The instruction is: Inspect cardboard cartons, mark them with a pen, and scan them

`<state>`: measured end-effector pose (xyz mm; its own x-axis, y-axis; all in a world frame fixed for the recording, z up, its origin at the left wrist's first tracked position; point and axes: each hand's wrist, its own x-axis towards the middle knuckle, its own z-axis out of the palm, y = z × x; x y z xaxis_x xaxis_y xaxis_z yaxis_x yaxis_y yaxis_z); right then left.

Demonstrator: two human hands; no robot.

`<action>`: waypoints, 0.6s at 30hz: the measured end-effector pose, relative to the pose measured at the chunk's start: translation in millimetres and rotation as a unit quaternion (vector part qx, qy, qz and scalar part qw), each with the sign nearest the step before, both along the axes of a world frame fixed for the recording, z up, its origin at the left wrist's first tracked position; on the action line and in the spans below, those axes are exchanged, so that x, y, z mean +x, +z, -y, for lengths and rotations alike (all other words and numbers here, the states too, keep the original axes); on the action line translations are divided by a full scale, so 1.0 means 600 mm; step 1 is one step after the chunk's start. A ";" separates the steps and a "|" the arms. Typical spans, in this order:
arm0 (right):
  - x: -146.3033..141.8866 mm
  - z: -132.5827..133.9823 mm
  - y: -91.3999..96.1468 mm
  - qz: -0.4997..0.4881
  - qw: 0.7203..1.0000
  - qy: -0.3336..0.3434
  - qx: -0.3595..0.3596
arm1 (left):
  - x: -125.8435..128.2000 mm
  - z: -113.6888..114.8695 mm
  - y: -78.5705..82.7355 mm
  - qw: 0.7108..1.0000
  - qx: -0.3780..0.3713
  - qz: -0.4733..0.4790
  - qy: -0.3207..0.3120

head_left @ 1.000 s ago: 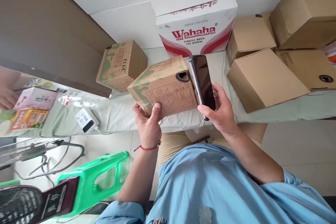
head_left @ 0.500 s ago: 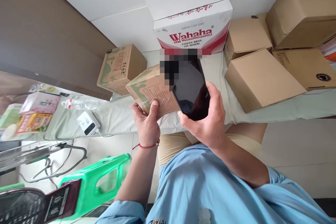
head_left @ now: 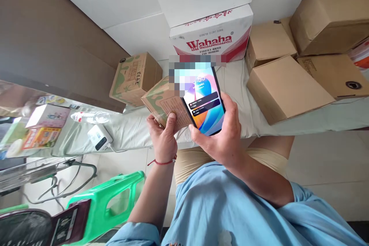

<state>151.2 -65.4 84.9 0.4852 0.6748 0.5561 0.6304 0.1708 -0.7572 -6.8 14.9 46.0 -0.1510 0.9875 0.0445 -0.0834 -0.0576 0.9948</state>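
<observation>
My right hand [head_left: 221, 130] grips a smartphone [head_left: 206, 111] along its lower edges, thumb at the bottom left corner. Its screen is lit, with a clock and two dark notification bars. The phone's top end is blurred by pixel blocks. My left hand [head_left: 163, 134] is closed on the near side of a small cardboard box [head_left: 173, 109] with green printing, the thumb pressed on its printed face. Part of that box is hidden behind the phone. A similar box [head_left: 128, 78] with handwritten digits stands to the left, on the cloth-covered surface.
A white and red Wahaha carton [head_left: 211, 40] stands against the wall. Several brown cartons [head_left: 291, 88] are grouped on the right. At left lie a plastic bottle [head_left: 92, 117], a white device with a cable [head_left: 99, 137] and small packets. A green stool [head_left: 100, 203] and a fan [head_left: 25, 226] are below.
The phone's screen has gone from dark to lit. My right hand and the phone have shifted slightly left; my left hand still holds the box.
</observation>
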 end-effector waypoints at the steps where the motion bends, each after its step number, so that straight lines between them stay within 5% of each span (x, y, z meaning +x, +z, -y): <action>1: 0.002 -0.001 -0.003 0.003 1.000 -0.002 0.016 | 0.001 0.000 0.002 1.000 -0.003 0.005 0.000; 7: 0.060 0.007 -0.059 0.012 0.999 -0.047 -0.014 | -0.008 0.000 0.012 0.999 -0.026 0.030 0.007; 10: 0.113 0.023 -0.105 0.035 0.986 -0.097 -0.134 | -0.028 0.003 0.008 0.995 -0.072 0.065 -0.005; 14: 0.160 0.046 -0.146 0.072 0.925 -0.112 -0.355 | -0.068 0.014 -0.007 0.975 -0.171 0.137 -0.036; 18: 0.172 0.056 -0.162 0.100 0.880 -0.082 -0.457 | -0.103 0.020 -0.015 0.957 -0.219 0.188 -0.032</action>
